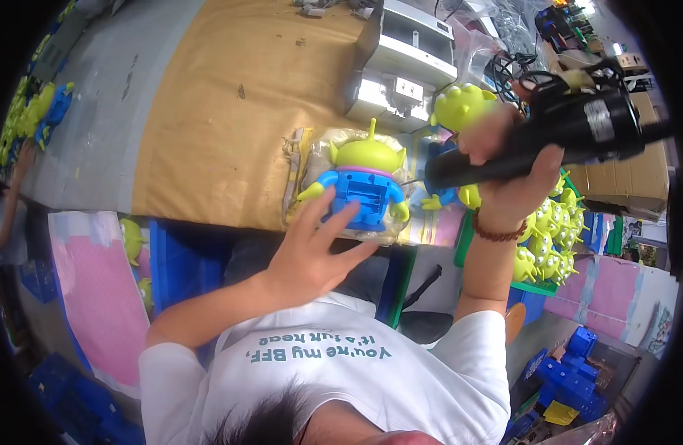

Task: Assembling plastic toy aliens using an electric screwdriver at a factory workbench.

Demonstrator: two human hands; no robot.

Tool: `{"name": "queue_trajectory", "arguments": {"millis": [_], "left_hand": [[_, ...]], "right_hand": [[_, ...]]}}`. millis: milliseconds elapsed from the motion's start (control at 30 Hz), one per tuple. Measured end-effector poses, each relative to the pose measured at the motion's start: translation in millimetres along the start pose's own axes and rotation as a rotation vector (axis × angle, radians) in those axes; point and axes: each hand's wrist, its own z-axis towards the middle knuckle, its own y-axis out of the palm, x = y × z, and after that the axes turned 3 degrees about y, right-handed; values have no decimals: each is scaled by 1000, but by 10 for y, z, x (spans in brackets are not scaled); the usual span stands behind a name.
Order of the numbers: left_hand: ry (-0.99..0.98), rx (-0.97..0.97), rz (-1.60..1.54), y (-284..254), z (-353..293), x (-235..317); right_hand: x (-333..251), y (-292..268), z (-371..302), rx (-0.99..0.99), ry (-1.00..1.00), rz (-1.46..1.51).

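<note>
A green-and-blue alien toy figure [366, 153] lies on the work table with its blue back panel facing up; an opening shows in the panel. My left hand [312, 252] is spread over the toy's near left side, with fingertips on or just over the blue body. My right hand [523, 185] is wrapped round a black electric screwdriver [571, 133], held to the right of the toy. Its thin bit points left toward the toy's right side. Whether the bit touches the toy, I cannot tell.
Another alien toy [460, 107] sits to the right, partly behind the screwdriver. A green crate [535, 286] of alien heads stands beyond my right forearm. White devices [415, 37] stand at the back. At far left, a co-worker's hand [24, 157] is near more toys.
</note>
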Motion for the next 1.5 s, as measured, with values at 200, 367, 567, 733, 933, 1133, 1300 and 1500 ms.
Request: {"name": "queue_trajectory", "arguments": {"millis": [200,367,567,733,933,1133,1300,1500], "left_hand": [[52,86,515,583,226,-355],[32,68,487,560,246,-338],[-4,50,492,598,222,-330],[2,59,479,598,244,-325],[0,65,469,612,236,-335],[-29,39,373,492,218,-322],[-145,120,56,222,-34,-414],[-285,225,-123,329,-205,-609]], "right_hand": [[140,-31,-167,-23,-46,8],[303,53,-230,-3,18,15],[580,52,-331,-205,-59,235],[564,8,-244,-321,-151,251],[591,2,-251,-354,-117,254],[546,27,-320,-194,25,269],[308,-23,-145,-197,27,277],[445,-163,720,120,-184,161]]}}
